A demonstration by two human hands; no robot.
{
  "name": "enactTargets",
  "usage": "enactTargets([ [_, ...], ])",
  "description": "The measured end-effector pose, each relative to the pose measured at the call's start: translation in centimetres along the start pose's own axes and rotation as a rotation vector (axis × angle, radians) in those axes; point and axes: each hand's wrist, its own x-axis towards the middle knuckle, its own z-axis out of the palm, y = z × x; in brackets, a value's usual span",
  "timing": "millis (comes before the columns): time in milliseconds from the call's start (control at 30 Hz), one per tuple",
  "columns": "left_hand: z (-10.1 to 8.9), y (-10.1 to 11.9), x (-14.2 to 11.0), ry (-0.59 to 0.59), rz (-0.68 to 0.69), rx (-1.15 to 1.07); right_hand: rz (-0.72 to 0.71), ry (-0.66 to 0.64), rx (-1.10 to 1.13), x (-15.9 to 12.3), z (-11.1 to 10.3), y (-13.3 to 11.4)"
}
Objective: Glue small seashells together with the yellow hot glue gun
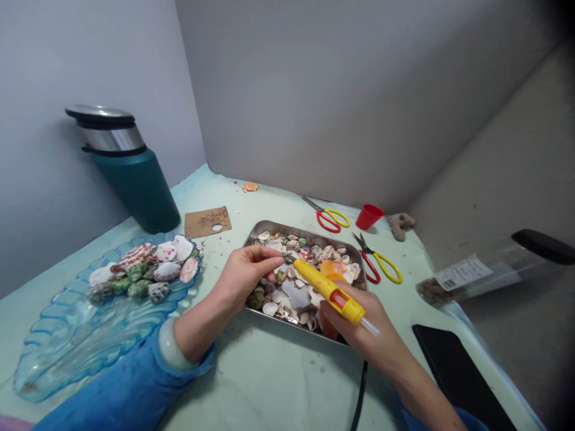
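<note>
My right hand (359,317) is closed around a yellow hot glue gun (321,286), with a clear glue stick (369,325) poking out of its back end. Its nozzle points left and meets the fingertips of my left hand (245,272). Those fingers are pinched together over the tray; whatever small thing they hold is too little to name. Beneath both hands lies a metal tray (287,323) filled with seashells (294,293) of many sizes, white, striped and orange. A black cord (360,395) runs down from below my right hand.
At left, a blue glass dish (90,335) bears shells, with a teal bottle (139,185) behind it. Brown card (207,222), two scissors (330,218) and a red cup (369,216) lie beyond the tray. A black phone-like slab (458,377) and clear container (480,275) are at right.
</note>
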Motion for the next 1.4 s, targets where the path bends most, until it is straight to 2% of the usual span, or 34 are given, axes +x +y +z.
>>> enactTargets([
  [433,-0.4,-0.55,0.29,-0.033,0.0,-0.031,0.018,0.005,0.018,-0.2,0.12,0.36],
  [733,-0.37,-0.31,0.2,-0.027,-0.012,-0.05,-0.014,-0.01,0.005,-0.1,-0.14,-0.49],
  [1000,-0.6,-0.38,0.23,-0.02,0.003,-0.102,-0.026,-0.009,-0.02,-0.02,-0.16,-0.29],
  [1200,-0.42,-0.31,0.17,-0.03,0.009,-0.043,-0.012,0.002,-0.023,-0.02,-0.06,-0.28],
  [1400,-0.07,-0.19,0.0,0.017,0.033,0.019,-0.021,0.007,-0.014,0.03,-0.07,-0.55],
])
